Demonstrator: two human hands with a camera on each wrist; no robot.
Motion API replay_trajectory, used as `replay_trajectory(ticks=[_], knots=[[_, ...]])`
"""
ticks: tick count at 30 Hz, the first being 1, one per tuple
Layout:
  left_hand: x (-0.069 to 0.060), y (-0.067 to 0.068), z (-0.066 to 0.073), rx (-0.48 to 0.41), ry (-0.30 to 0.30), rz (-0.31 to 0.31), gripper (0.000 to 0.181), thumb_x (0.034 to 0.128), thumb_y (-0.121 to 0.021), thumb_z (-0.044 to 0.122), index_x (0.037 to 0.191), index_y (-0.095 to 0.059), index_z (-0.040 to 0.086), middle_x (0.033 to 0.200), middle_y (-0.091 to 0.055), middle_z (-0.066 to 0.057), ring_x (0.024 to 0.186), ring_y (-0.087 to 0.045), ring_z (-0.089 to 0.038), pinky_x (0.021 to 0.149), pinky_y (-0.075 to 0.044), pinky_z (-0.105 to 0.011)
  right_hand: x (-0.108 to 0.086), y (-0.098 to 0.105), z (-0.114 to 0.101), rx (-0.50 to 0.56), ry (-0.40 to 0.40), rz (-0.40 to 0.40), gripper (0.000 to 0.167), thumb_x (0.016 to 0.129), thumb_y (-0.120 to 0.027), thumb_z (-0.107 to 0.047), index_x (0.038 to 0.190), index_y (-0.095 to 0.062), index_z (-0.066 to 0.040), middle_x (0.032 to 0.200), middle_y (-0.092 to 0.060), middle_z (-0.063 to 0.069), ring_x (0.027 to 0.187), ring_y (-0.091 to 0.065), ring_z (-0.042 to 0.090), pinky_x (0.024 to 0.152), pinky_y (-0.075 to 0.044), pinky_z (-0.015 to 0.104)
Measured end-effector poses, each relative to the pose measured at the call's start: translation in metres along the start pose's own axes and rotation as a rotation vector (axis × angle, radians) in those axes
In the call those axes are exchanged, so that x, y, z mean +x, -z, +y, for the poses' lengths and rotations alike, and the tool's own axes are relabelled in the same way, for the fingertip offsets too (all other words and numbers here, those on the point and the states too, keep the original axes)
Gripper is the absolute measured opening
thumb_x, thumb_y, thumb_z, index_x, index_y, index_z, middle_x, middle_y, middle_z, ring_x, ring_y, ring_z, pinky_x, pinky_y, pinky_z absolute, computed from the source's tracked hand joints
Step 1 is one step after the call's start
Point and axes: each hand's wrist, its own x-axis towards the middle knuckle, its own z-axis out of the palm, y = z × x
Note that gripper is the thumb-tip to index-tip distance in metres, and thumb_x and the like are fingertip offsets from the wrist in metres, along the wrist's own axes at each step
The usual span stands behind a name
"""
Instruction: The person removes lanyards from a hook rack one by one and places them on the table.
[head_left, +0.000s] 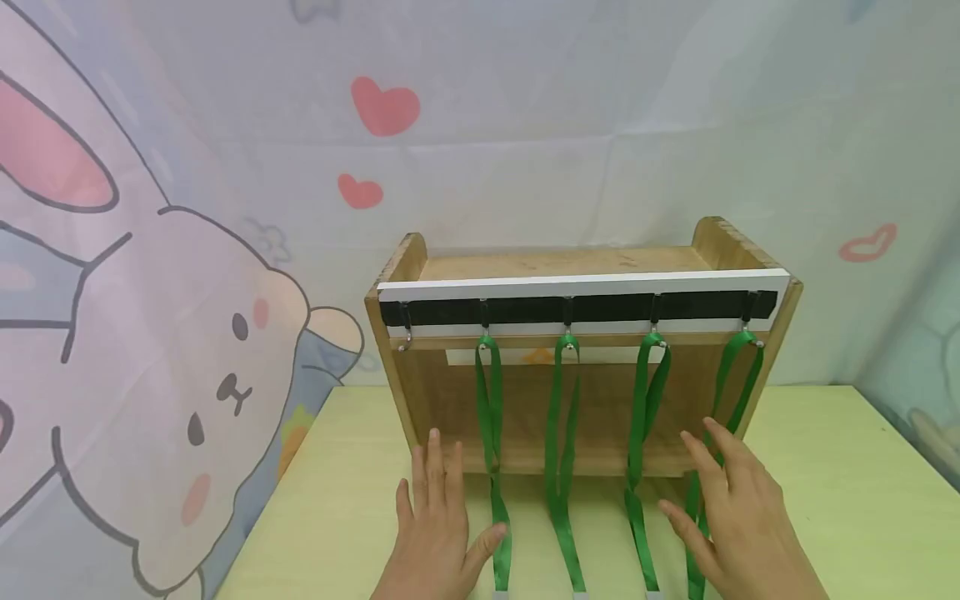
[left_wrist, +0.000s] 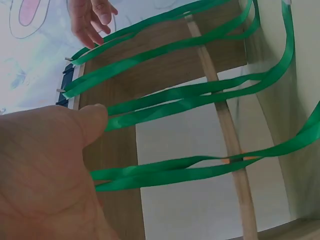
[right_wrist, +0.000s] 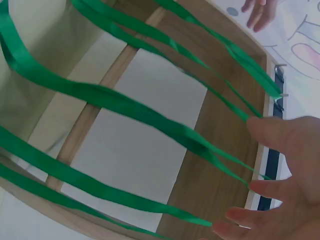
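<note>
Though my L grip and R grip are spread, fingers mostly straight, w/ nothing held, each overlaps a dangling strap; can't tell re: contact. Four green lanyards hang btwn & just beyond both grips. Risk, I'd guess: a fingertip snags a loop b/c it's so close, tugging it off its hook up ahead. Hard yank might also tip the wooden rack on the table, past my fingertips.
</note>
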Motion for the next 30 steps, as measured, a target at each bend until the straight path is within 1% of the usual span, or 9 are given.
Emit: replay_trajectory(ticks=[2,7,9,12,16,19,21,23,30], knots=[[0.001,0.001,-0.002,0.034,-0.016,0.04,0.09,0.1019,-0.041,0.061,0.155,-0.012,-0.006,0.162,0.0,-0.032,0.143,-0.011,-0.061,0.099,-0.028,-0.082,0.003,0.002,0.001,0.012,-0.016,0.04,0.078,0.105,-0.031,-0.06,0.132,-0.052,0.01,0.134,-0.047,0.037,0.111,-0.05,0.054,0.071,-0.047,0.067],[0.004,0.005,-0.006,0.109,-0.028,0.096,0.094,0.0961,-0.065,0.045,0.154,-0.009,-0.003,0.161,0.001,-0.031,0.142,-0.014,-0.06,0.096,-0.035,-0.079,0.007,0.007,0.003,0.029,-0.081,0.075,0.078,0.105,-0.033,-0.06,0.131,-0.052,0.01,0.134,-0.045,0.036,0.108,-0.05,0.054,0.072,-0.046,0.06],[0.006,0.006,-0.007,0.113,-0.031,0.109,0.098,0.0915,-0.073,0.035,0.154,-0.007,-0.003,0.161,0.002,-0.031,0.142,-0.014,-0.06,0.097,-0.035,-0.078,0.01,0.008,0.005,0.042,-0.098,0.1,0.077,0.105,-0.034,-0.06,0.13,-0.051,0.011,0.134,-0.044,0.035,0.111,-0.049,0.052,0.082,-0.048,0.05],[0.006,0.008,-0.01,0.115,-0.044,0.14,0.103,0.0883,-0.078,0.03,0.154,-0.005,-0.003,0.16,0.003,-0.031,0.14,-0.015,-0.061,0.096,-0.035,-0.077,0.014,0.007,0.008,0.041,-0.115,0.17,0.075,0.105,-0.036,-0.058,0.128,-0.051,0.012,0.134,-0.044,0.034,0.114,-0.048,0.049,0.079,-0.045,0.037],[0.009,0.009,-0.014,0.124,-0.054,0.199,0.106,0.0856,-0.08,0.026,0.153,-0.005,-0.005,0.159,0.003,-0.032,0.139,-0.017,-0.061,0.097,-0.037,-0.073,0.02,0.007,0.013,0.042,-0.167,0.243,0.075,0.105,-0.041,-0.057,0.13,-0.046,0.013,0.133,-0.04,0.035,0.116,-0.045,0.048,0.075,-0.046,0.044],[0.013,0.009,-0.016,0.107,-0.056,0.23,0.104,0.086,-0.079,0.024,0.154,-0.005,-0.006,0.16,0.005,-0.031,0.14,-0.015,-0.06,0.099,-0.036,-0.071,0.027,0.008,0.019,0.08,-0.199,0.277,0.076,0.103,-0.046,-0.056,0.136,-0.038,0.012,0.132,-0.037,0.037,0.116,-0.042,0.049,0.093,-0.044,0.034],[0.016,0.01,-0.016,0.083,-0.053,0.236,0.103,0.0873,-0.078,0.022,0.154,-0.005,-0.006,0.16,0.006,-0.03,0.142,-0.012,-0.058,0.1,-0.035,-0.071,0.031,0.009,0.022,0.103,-0.21,0.297,0.078,0.103,-0.048,-0.056,0.139,-0.034,0.012,0.129,-0.036,0.039,0.113,-0.043,0.049,0.097,-0.038,0.019],[0.019,0.01,-0.017,0.055,-0.048,0.235,0.103,0.0881,-0.077,0.02,0.155,-0.002,-0.005,0.161,0.008,-0.03,0.143,-0.01,-0.056,0.102,-0.033,-0.072,0.034,0.008,0.024,0.121,-0.234,0.307,0.08,0.102,-0.048,-0.056,0.142,-0.03,0.01,0.127,-0.035,0.038,0.11,-0.045,0.048,0.092,-0.027,0.006],[0.028,0.013,-0.021,0.012,0.019,0.241,0.109,0.0898,-0.078,0.015,0.154,0.007,-0.006,0.159,0.01,-0.032,0.139,-0.024,-0.057,0.103,-0.037,-0.07,0.043,0.005,0.029,0.164,-0.345,0.301,0.081,0.099,-0.054,-0.055,0.141,-0.034,0.011,0.123,-0.04,0.036,0.102,-0.051,0.045,0.08,-0.033,0.007]])
